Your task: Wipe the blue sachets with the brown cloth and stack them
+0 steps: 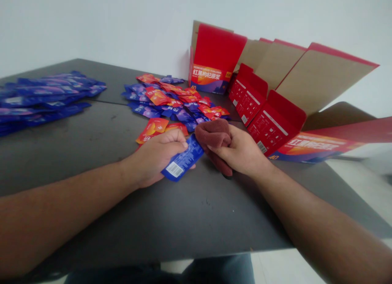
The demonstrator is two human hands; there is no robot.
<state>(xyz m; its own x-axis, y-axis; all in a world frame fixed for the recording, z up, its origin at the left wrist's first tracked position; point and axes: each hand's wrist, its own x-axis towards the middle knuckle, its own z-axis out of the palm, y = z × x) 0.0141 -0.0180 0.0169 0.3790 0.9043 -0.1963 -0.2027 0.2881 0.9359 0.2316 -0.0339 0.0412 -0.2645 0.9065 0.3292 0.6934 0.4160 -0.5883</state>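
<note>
Left hand (156, 155): grip pinching a blue packet (183, 159), thumb laid on its upper face, a fingertip showing beyond its lower side. Packet slants, barcode toward the near edge of the tabletop (73, 157), lines of small white print above the barcode. Held over the middle stretch, between the near edge and the heap.

Right hand (241, 149): grip closed about a bunched brown cloth (214, 139), thumb pressed into the folds. Cloth comes to the packet's far end; whether it wraps that end or only touches it, cannot tell.

Just past the left hand, a few red packets (153, 127), partly hidden by it. Behind, toward the far edge, the heap (174, 98): red and blue packets jumbled, overlapping. Toward the left edge, a blue stack (55, 92), packets layered flat, blurred at the outer end.

Boxes (211, 57) in a row from the far edge down the right side to the right edge, lids up, flaps out; red outside, plain brown inside; "40" legible on the front of the farthest. White wall (122, 27) beyond the far edge. Knees (220, 269) below the near edge, pale floor (275, 267) beside them.
</note>
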